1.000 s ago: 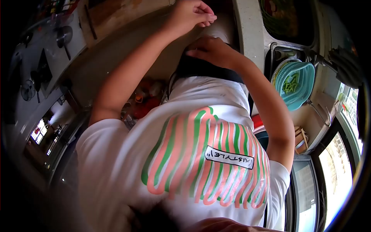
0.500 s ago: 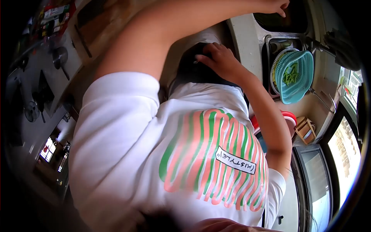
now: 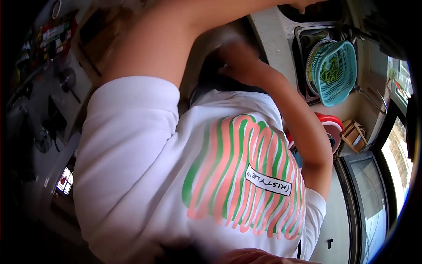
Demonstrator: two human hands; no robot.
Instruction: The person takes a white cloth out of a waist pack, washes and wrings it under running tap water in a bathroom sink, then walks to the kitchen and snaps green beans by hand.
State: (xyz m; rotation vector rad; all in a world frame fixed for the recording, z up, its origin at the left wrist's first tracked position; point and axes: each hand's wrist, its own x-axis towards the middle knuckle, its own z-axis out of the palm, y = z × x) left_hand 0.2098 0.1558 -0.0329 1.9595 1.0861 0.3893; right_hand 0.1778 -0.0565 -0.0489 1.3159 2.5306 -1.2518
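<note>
My left hand [image 3: 306,5] reaches across to the dark sink basin [image 3: 314,16] at the upper right. The top edge of the view cuts it off; only a bit of the fingers shows, and anything it might hold is out of sight. My right hand [image 3: 239,55] is smeared by motion in front of the dark lower garment [image 3: 210,75] below my white shirt. Whether its fingers are closed cannot be made out. A turquoise plastic basket [image 3: 345,88] holds cut green vegetable pieces [image 3: 329,71]; it rests over the other sink basin, apart from both hands.
A pale counter edge [image 3: 270,37] runs beside the sinks. Behind the basket is a white colander [image 3: 313,57]. A red-rimmed basin [image 3: 329,118] and a wooden rack [image 3: 354,135] stand by the window. Pans and utensils hang at left, including a dark pan [image 3: 67,79].
The whole view has shifted slightly, with the sink and basket higher in it. My right hand has moved and blurred. Less of my left hand shows at the top edge.
</note>
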